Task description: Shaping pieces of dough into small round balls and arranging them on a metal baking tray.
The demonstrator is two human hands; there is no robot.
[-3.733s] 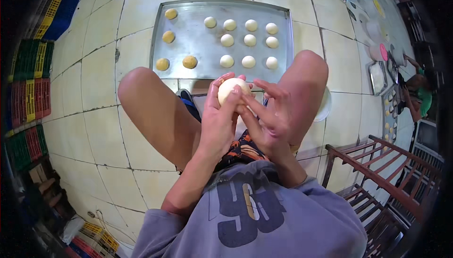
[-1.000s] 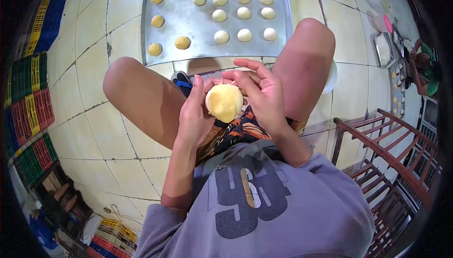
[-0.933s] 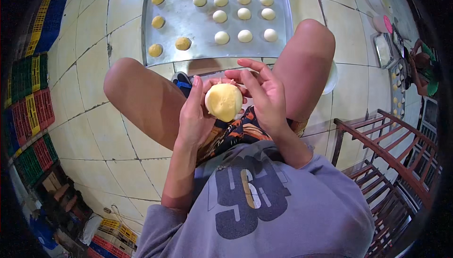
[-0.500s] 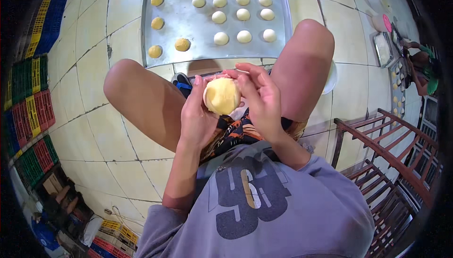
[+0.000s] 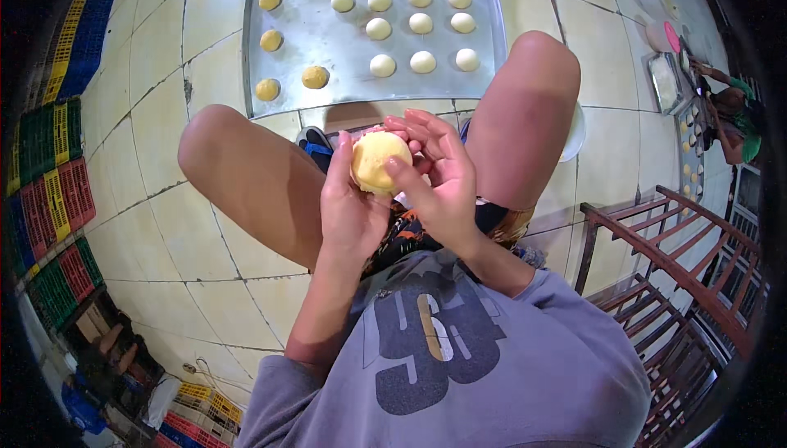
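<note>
A round of dough (image 5: 375, 153) with a yellow top face and a paler edge sits between my hands, above my lap. My left hand (image 5: 348, 202) cups it from the left and beneath, thumb along its side. From the right, my right hand (image 5: 447, 177) closes on it, the thumb pressed on the yellow face and the fingers curled around the far edge. Beyond my knees a metal tray (image 5: 316, 26) lies on the floor, with several white dough balls (image 5: 378, 29) in rows and several yellow-brown balls (image 5: 315, 77) toward its left.
A pale bowl (image 5: 574, 136) is partly hidden behind my right knee. A reddish-brown slatted rack (image 5: 672, 255) stands at right. Stacked coloured crates (image 5: 65, 194) line the left side. Another person (image 5: 734, 116) is at the far right beside more trays.
My right thumb has moved inward onto the yellow face of the dough. The dough and both hands have shifted slightly. The balls on the tray stay in place.
</note>
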